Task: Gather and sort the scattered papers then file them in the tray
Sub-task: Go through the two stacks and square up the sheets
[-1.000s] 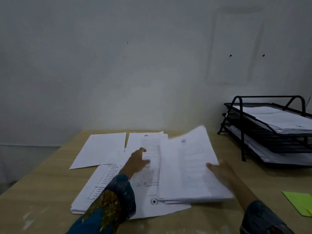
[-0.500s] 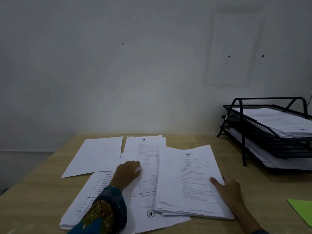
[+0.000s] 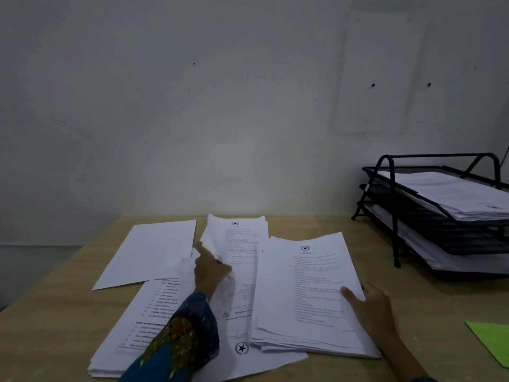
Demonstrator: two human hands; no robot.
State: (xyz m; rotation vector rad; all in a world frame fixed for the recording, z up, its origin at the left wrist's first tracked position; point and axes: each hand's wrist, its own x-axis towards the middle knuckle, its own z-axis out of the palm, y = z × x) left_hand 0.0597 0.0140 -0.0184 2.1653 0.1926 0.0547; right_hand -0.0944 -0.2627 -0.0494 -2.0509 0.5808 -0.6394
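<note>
Printed white papers lie scattered on the wooden table [image 3: 68,312]. My left hand [image 3: 210,267] pinches the left edge of the middle printed sheet [image 3: 242,241], and that edge curls up a little. My right hand [image 3: 371,307] grips the right edge of a thick stack [image 3: 303,293] lying on the table, thumb on top. A blank sheet [image 3: 154,252] lies to the left. Another printed stack [image 3: 143,321] sits at the lower left, partly under my sleeve. The black wire tray [image 3: 396,216] stands at the far right, with papers [image 3: 454,194] in its top tier.
A green sheet [image 3: 493,340] lies at the table's right edge. A sheet with a star seal [image 3: 242,348] lies under the thick stack near the front. The bottom tier of the tray also holds papers. A white wall runs right behind the table.
The thick stack went from raised in my right hand to flat on the table. My left hand slid from the top of the middle sheet to its left edge and lifted it.
</note>
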